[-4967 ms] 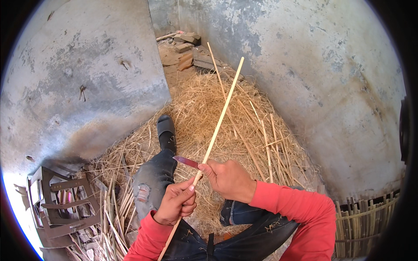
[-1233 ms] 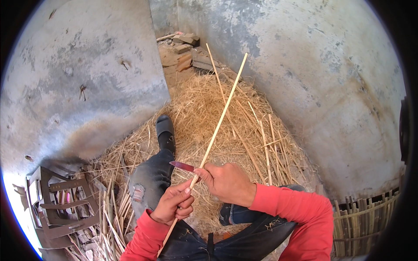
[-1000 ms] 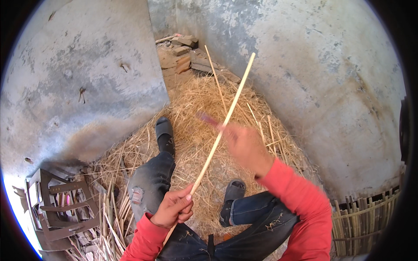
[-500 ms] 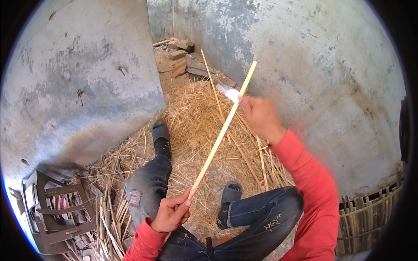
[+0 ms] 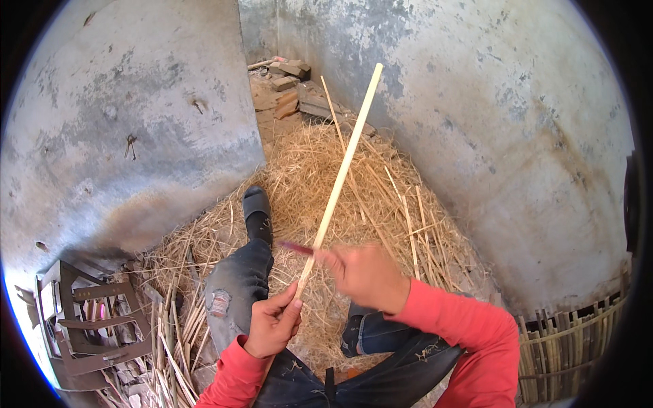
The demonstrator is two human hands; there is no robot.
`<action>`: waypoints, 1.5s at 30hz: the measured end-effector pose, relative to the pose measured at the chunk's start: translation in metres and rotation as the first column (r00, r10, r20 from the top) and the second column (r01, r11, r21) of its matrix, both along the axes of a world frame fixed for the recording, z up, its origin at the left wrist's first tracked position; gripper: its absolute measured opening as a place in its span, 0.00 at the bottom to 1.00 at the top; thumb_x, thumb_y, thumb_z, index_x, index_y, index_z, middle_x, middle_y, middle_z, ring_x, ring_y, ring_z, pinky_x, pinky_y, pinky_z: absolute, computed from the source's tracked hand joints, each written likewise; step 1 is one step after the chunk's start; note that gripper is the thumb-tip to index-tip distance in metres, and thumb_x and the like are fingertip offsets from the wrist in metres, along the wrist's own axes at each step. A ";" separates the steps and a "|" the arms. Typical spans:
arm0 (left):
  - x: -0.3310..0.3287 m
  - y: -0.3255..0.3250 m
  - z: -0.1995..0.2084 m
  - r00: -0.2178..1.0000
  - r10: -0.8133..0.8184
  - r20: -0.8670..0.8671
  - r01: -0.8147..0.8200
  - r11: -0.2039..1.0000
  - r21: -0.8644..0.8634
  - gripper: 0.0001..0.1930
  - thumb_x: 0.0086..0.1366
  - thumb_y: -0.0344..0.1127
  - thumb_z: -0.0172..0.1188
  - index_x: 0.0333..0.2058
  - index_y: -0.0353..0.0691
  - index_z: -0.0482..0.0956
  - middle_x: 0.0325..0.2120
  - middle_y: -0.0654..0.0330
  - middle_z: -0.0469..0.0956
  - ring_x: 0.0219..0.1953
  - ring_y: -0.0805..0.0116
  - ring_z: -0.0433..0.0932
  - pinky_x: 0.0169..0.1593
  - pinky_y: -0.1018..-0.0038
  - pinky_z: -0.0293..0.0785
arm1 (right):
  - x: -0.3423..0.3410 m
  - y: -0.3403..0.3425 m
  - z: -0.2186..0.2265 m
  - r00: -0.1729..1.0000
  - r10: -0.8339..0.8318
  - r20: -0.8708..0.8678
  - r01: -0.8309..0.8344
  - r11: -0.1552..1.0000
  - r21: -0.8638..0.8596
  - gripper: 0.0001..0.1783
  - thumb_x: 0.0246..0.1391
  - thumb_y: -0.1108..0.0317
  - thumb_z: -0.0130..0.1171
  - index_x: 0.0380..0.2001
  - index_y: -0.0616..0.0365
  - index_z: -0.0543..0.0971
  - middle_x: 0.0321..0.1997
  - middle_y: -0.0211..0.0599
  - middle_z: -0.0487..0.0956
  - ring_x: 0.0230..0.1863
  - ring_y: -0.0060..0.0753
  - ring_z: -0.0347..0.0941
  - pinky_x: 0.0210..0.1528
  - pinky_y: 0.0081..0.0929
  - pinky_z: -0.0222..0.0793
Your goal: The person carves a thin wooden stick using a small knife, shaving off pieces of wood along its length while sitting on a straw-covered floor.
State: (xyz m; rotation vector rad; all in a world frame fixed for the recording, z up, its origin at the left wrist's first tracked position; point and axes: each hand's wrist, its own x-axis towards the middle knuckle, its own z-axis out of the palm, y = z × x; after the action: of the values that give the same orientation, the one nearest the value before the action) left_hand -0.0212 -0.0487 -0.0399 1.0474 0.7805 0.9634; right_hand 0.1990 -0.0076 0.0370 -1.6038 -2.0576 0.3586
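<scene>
Though the right hand is blurred, its knife seemingly touches the stick.

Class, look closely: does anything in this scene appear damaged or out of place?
Yes: the jeans have a ragged hole near the left knee, and the wall right of the straw looks patchy and stained.

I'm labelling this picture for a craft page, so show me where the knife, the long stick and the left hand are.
Knife (image 5: 296, 248): head view, on its blurred blade.
Long stick (image 5: 344, 165): head view, partway along its upper stretch.
Left hand (image 5: 273, 325): head view, mid-hand.
</scene>
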 end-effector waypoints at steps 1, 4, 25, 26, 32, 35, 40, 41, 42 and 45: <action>-0.002 -0.003 -0.001 0.999 0.018 -0.042 -0.017 1.000 0.024 0.20 0.75 0.26 0.53 0.64 0.34 0.72 0.17 0.69 0.68 0.15 0.82 0.62 0.19 0.80 0.58 | 0.008 0.015 0.008 1.000 -0.014 0.018 0.013 0.999 0.046 0.29 0.72 0.49 0.46 0.25 0.59 0.79 0.17 0.55 0.75 0.18 0.61 0.74 0.22 0.52 0.68; -0.008 -0.015 0.000 0.988 0.041 -0.148 -0.021 0.991 0.134 0.19 0.74 0.25 0.55 0.62 0.32 0.74 0.17 0.69 0.70 0.16 0.83 0.65 0.20 0.81 0.59 | 0.048 0.074 0.045 0.989 -0.147 0.034 0.132 0.952 0.275 0.28 0.73 0.51 0.45 0.28 0.61 0.82 0.21 0.55 0.78 0.21 0.61 0.76 0.26 0.52 0.71; -0.011 -0.025 0.001 0.865 0.262 -0.427 -0.038 0.884 0.465 0.17 0.69 0.22 0.59 0.55 0.24 0.78 0.17 0.66 0.75 0.20 0.82 0.71 0.25 0.81 0.67 | 0.048 0.044 0.009 0.995 0.006 -0.097 -0.002 0.999 0.043 0.29 0.72 0.52 0.50 0.23 0.64 0.78 0.12 0.50 0.69 0.12 0.45 0.66 0.19 0.42 0.59; -0.011 -0.024 -0.001 0.866 0.261 -0.427 -0.038 0.884 0.465 0.17 0.69 0.22 0.59 0.55 0.24 0.78 0.17 0.66 0.75 0.20 0.82 0.71 0.25 0.81 0.67 | 0.039 0.035 0.005 0.995 0.006 -0.096 -0.002 0.999 0.043 0.29 0.72 0.52 0.50 0.23 0.64 0.78 0.12 0.50 0.69 0.12 0.45 0.66 0.19 0.42 0.59; -0.004 -0.024 -0.001 0.896 0.275 -0.348 -0.101 0.890 0.444 0.18 0.68 0.21 0.61 0.55 0.23 0.78 0.18 0.63 0.75 0.21 0.84 0.70 0.25 0.82 0.66 | 0.007 -0.014 -0.005 0.997 0.083 0.002 -0.083 0.993 -0.087 0.31 0.71 0.45 0.47 0.23 0.60 0.79 0.13 0.54 0.73 0.17 0.60 0.74 0.21 0.53 0.69; -0.002 -0.021 0.007 0.916 0.208 -0.342 -0.078 0.931 0.358 0.18 0.69 0.22 0.61 0.56 0.24 0.78 0.20 0.64 0.77 0.22 0.84 0.72 0.26 0.82 0.67 | -0.003 -0.030 -0.009 0.997 0.076 0.033 -0.072 0.991 -0.115 0.31 0.71 0.45 0.47 0.24 0.60 0.80 0.14 0.53 0.73 0.17 0.61 0.74 0.20 0.52 0.69; -0.006 -0.026 0.003 0.968 0.110 -0.225 -0.074 0.984 0.164 0.19 0.72 0.24 0.58 0.60 0.29 0.76 0.23 0.67 0.76 0.23 0.84 0.71 0.26 0.82 0.67 | 0.010 -0.005 0.005 0.989 -0.007 -0.149 0.006 1.000 -0.009 0.31 0.71 0.47 0.48 0.24 0.61 0.81 0.15 0.55 0.74 0.17 0.58 0.75 0.21 0.51 0.67; -0.008 -0.028 0.003 0.967 0.117 -0.227 -0.080 0.983 0.165 0.19 0.72 0.24 0.58 0.60 0.29 0.76 0.23 0.67 0.76 0.23 0.84 0.71 0.26 0.82 0.67 | 0.018 0.010 0.015 0.987 -0.049 -0.152 0.054 0.998 0.025 0.30 0.71 0.48 0.48 0.24 0.62 0.81 0.15 0.55 0.74 0.17 0.57 0.74 0.21 0.50 0.66; -0.009 -0.029 0.003 0.987 0.070 -0.144 -0.055 0.993 0.104 0.20 0.73 0.24 0.57 0.61 0.30 0.75 0.22 0.68 0.75 0.22 0.84 0.69 0.24 0.82 0.65 | 0.030 0.030 0.027 0.983 -0.094 -0.156 0.104 0.993 0.058 0.30 0.72 0.48 0.49 0.25 0.62 0.82 0.15 0.55 0.73 0.16 0.56 0.73 0.21 0.49 0.65; -0.009 -0.032 0.004 0.998 -0.008 -0.064 0.011 0.999 0.046 0.21 0.74 0.24 0.55 0.64 0.32 0.72 0.20 0.68 0.71 0.19 0.83 0.66 0.21 0.81 0.62 | 0.075 0.091 0.048 0.963 -0.236 -0.131 0.266 0.910 0.317 0.30 0.72 0.50 0.48 0.25 0.65 0.82 0.16 0.56 0.73 0.16 0.56 0.72 0.22 0.48 0.63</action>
State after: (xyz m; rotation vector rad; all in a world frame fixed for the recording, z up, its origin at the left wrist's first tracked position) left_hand -0.0305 -0.0810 -0.0359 1.1258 0.8082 0.9470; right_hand 0.2739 0.0833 0.0849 -1.5834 -1.7071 -0.0116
